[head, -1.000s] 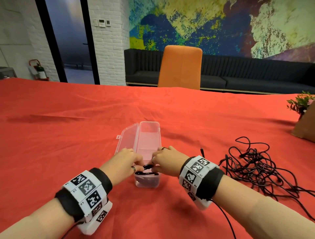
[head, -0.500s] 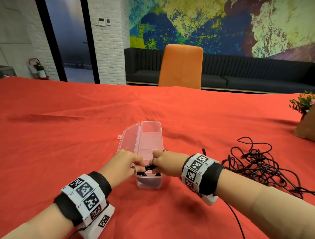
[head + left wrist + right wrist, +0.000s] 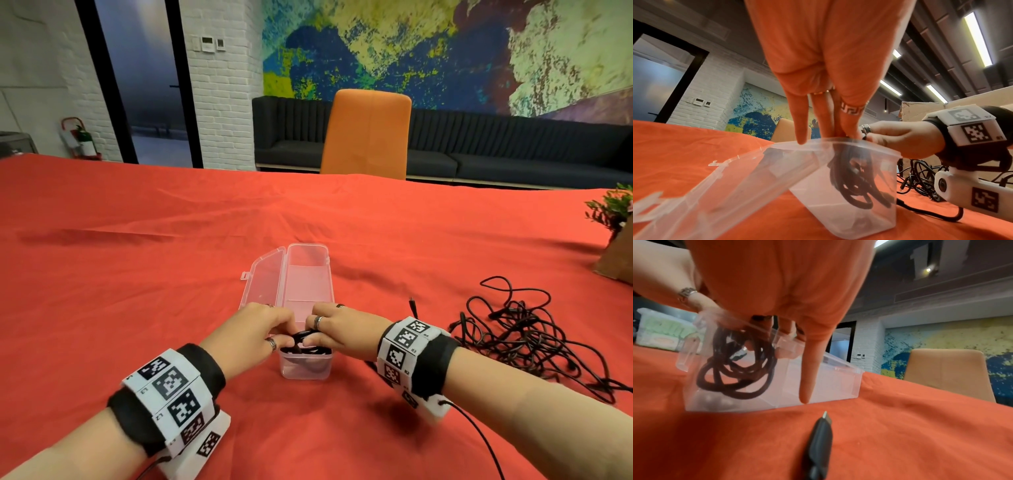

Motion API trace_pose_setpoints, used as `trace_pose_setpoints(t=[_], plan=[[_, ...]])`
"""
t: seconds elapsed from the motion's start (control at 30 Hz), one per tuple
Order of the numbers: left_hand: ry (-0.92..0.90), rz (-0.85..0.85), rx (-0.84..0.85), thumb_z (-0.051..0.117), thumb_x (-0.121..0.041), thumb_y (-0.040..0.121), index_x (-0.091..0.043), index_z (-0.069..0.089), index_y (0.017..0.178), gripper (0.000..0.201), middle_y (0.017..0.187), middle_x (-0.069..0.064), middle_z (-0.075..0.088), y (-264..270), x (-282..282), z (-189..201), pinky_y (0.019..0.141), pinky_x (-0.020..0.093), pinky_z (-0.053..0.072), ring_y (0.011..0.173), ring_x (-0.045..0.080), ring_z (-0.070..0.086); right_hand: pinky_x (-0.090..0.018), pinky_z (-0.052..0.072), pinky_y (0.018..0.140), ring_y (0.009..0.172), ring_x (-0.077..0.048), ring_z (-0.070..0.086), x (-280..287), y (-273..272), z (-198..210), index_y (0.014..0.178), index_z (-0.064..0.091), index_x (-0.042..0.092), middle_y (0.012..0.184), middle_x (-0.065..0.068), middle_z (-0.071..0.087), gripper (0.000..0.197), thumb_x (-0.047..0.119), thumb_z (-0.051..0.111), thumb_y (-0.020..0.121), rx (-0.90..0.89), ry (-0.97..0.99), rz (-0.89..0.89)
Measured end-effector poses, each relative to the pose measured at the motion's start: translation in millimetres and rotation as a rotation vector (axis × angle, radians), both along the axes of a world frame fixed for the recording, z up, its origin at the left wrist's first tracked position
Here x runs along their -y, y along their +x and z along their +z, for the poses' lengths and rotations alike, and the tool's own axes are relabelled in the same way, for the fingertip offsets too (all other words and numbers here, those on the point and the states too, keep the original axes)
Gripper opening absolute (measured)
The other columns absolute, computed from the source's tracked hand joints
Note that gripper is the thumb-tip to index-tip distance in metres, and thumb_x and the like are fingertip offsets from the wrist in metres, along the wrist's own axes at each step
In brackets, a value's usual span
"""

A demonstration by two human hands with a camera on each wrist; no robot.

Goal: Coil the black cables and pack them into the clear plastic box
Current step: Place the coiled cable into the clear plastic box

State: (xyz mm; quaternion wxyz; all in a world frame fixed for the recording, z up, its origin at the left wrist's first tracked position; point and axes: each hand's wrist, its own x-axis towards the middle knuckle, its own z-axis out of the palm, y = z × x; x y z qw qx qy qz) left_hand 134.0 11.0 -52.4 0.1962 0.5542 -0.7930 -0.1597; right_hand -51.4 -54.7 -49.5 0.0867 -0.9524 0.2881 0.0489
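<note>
A clear plastic box [image 3: 308, 270] lies on the red cloth with its lid [image 3: 263, 279] swung open to the left. A coiled black cable [image 3: 306, 346] hangs in the box's near compartment, its top loops at the rim. My left hand [image 3: 289, 334] and right hand [image 3: 317, 330] meet over that end, and both pinch the coil's top. In the left wrist view my left hand [image 3: 838, 134] reaches down to the coil [image 3: 855, 178]. In the right wrist view the coil [image 3: 735, 368] shows through the box wall [image 3: 828, 382]; my little finger [image 3: 809, 378] points down outside it.
A loose tangle of black cables [image 3: 534, 332] lies on the cloth to the right of my right forearm. One plug end [image 3: 820, 443] lies just right of the box. A brown bag with a plant [image 3: 616, 250] stands far right. An orange chair [image 3: 368, 133] is behind the table.
Both hands stay at the box's near end holding the coil. The coil's loops have shifted a little between the fingers, and the view has tilted slightly.
</note>
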Motion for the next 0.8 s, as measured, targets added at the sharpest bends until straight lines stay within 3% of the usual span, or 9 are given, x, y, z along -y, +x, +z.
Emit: trace_pose_setpoints(t=[0.13, 0.27, 0.37, 0.43, 0.5, 0.57, 0.67, 0.73, 0.8], plan=[[-0.027, -0.035, 0.048, 0.067, -0.021, 0.083, -0.018, 0.067, 0.09, 0.007, 0.088, -0.006, 0.064, -1.1, 3.1, -3.2, 0.079, 0.022, 0.045, 0.087, 0.009, 0.058, -0.021, 0.026, 0.095, 0.11, -0.027, 0.046, -0.9, -2.3, 6.0, 0.115, 0.055, 0.003, 0.105, -0.011, 0.045, 0.038, 0.031, 0.032, 0.1, 0.0, 0.162, -0.071], [-0.012, -0.069, 0.127, 0.063, -0.022, 0.087, -0.019, 0.064, 0.091, 0.005, 0.081, -0.013, 0.055, -6.6, 7.8, -2.8, 0.074, 0.019, 0.04, 0.084, 0.007, 0.054, -0.021, 0.027, 0.089, 0.103, -0.028, 0.047, -5.1, -2.0, 14.5, 0.111, 0.056, -0.003, 0.101, -0.015, 0.043, 0.043, 0.031, 0.033, 0.1, -0.112, 0.081, -0.045], [0.033, -0.101, 0.085, 0.059, -0.02, 0.089, -0.022, 0.061, 0.101, 0.012, 0.097, -0.009, 0.067, -9.3, 7.8, -0.8, 0.084, 0.023, 0.045, 0.094, 0.005, 0.06, -0.032, 0.03, 0.091, 0.103, -0.031, 0.046, -6.3, 0.8, 17.4, 0.116, 0.055, -0.002, 0.102, -0.017, 0.044, 0.043, 0.031, 0.032, 0.1, -0.206, -0.012, -0.011], [0.024, -0.095, 0.077, 0.058, -0.02, 0.09, -0.025, 0.06, 0.105, 0.016, 0.103, -0.01, 0.069, -9.9, 5.8, -2.3, 0.086, 0.021, 0.046, 0.098, 0.003, 0.061, -0.032, 0.031, 0.091, 0.105, -0.031, 0.047, -6.9, -0.5, 17.1, 0.116, 0.056, 0.0, 0.104, -0.016, 0.044, 0.044, 0.034, 0.033, 0.099, -0.209, 0.023, -0.053], [-0.011, -0.085, 0.13, 0.056, -0.022, 0.091, -0.029, 0.062, 0.106, 0.017, 0.101, -0.009, 0.07, -9.7, 4.9, -5.3, 0.084, 0.023, 0.045, 0.092, 0.006, 0.06, -0.024, 0.03, 0.084, 0.101, -0.029, 0.051, -6.8, -6.2, 17.3, 0.117, 0.056, 0.002, 0.104, -0.013, 0.044, 0.04, 0.033, 0.037, 0.099, -0.132, 0.109, -0.09], [-0.036, -0.082, 0.186, 0.055, -0.026, 0.091, -0.032, 0.063, 0.105, 0.017, 0.095, -0.006, 0.07, -10.8, 4.9, -5.6, 0.081, 0.024, 0.042, 0.083, 0.008, 0.054, -0.016, 0.031, 0.078, 0.097, -0.02, 0.051, -6.6, -15.3, 17.4, 0.119, 0.056, 0.01, 0.108, -0.01, 0.051, 0.031, 0.028, 0.047, 0.096, 0.058, 0.227, -0.115], [-0.074, -0.078, 0.234, 0.053, -0.026, 0.092, -0.033, 0.065, 0.106, 0.019, 0.09, -0.003, 0.069, -12.9, 2.6, -1.9, 0.077, 0.02, 0.037, 0.086, 0.013, 0.056, -0.005, 0.033, 0.072, 0.097, -0.011, 0.054, -4.8, -22.6, 14.7, 0.113, 0.063, 0.015, 0.108, -0.005, 0.064, 0.025, 0.022, 0.06, 0.088, 0.214, 0.255, -0.135], [-0.101, -0.093, 0.267, 0.05, -0.023, 0.093, -0.036, 0.065, 0.11, 0.026, 0.091, -0.002, 0.07, -15.3, 0.1, 0.2, 0.09, 0.017, 0.032, 0.091, 0.016, 0.059, 0.002, 0.033, 0.067, 0.091, -0.007, 0.055, -4.8, -22.5, 11.5, 0.105, 0.069, 0.015, 0.104, -0.005, 0.069, 0.021, 0.019, 0.064, 0.085, 0.263, 0.243, -0.156], [-0.092, -0.096, 0.343, 0.046, -0.021, 0.093, -0.037, 0.062, 0.117, 0.033, 0.098, -0.004, 0.07, -15.9, -0.8, 0.0, 0.108, 0.024, 0.023, 0.099, 0.013, 0.06, 0.004, 0.032, 0.064, 0.085, -0.006, 0.054, -6.2, -21.8, 10.2, 0.101, 0.071, 0.014, 0.1, -0.006, 0.07, 0.019, 0.016, 0.066, 0.083, 0.289, 0.23, -0.171]])
